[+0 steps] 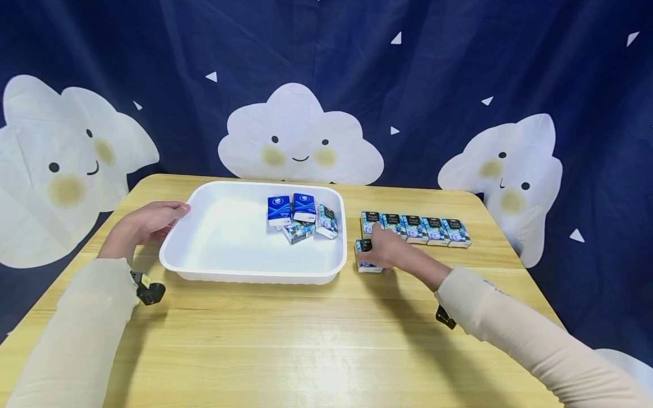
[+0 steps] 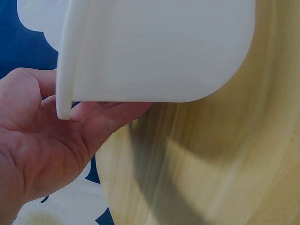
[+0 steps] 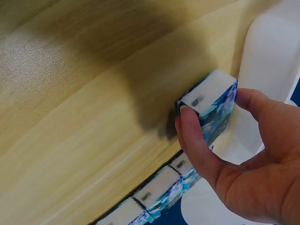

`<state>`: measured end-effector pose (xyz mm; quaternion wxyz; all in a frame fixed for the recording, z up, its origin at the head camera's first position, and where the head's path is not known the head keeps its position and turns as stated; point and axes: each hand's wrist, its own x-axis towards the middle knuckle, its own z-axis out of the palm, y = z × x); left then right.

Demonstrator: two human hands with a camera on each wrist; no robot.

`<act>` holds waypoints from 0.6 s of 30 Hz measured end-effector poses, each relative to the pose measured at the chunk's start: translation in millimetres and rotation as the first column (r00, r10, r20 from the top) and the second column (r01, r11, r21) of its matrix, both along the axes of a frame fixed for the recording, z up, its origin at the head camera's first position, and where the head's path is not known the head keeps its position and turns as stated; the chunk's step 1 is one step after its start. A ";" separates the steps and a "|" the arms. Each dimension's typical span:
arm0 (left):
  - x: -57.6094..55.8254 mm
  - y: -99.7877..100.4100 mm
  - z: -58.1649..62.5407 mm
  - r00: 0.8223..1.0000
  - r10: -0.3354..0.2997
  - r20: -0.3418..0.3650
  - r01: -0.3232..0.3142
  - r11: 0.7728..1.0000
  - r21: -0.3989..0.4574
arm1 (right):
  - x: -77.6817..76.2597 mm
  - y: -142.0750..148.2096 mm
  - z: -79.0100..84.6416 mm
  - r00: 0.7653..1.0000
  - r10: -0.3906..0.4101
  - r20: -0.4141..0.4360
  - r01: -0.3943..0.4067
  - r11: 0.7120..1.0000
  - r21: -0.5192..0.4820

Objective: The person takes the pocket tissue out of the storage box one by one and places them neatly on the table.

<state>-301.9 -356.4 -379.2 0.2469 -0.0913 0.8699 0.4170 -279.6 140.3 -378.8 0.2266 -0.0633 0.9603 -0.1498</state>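
Note:
My right hand (image 1: 381,251) grips a small blue-and-white tissue pack (image 1: 363,247) lying on the table just right of the white tray (image 1: 204,266). In the right wrist view thumb and fingers pinch that tissue pack (image 3: 213,105) from both sides. My left hand (image 1: 153,220) holds the tray's left rim; in the left wrist view its fingers (image 2: 108,112) lie under the tray's lip (image 2: 65,70). Several tissue packs (image 1: 301,218) lie inside the tray at its far right.
A row of several tissue packs (image 1: 423,229) stands on the wooden table (image 1: 306,340) behind my right hand. A blue curtain with white cloud figures (image 1: 300,139) hangs behind the table. The table's far right corner (image 1: 479,198) is close to the row.

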 end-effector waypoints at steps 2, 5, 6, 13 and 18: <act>0.7 -0.1 0.4 1.000 -0.002 -0.005 0.002 1.000 0.004 | -0.2 1.6 2.4 1.000 0.009 0.007 -0.009 1.000 -0.011; 1.3 0.4 -0.1 1.000 -0.006 -0.019 0.007 1.000 0.013 | 1.6 7.2 8.9 1.000 0.021 0.022 -0.020 0.999 -0.040; 1.2 0.3 -0.4 1.000 -0.008 -0.022 0.008 1.000 0.014 | 2.2 9.2 11.1 0.999 0.025 0.027 -0.023 0.998 -0.051; 0.8 -0.2 -1.2 0.999 -0.008 -0.034 0.009 1.000 0.013 | 8.2 17.2 18.1 0.996 0.082 0.023 -0.080 0.994 -0.073; 0.8 0.2 -1.7 0.999 -0.009 -0.035 0.010 1.000 0.013 | 10.3 18.1 10.3 0.996 0.088 0.010 -0.087 0.994 -0.059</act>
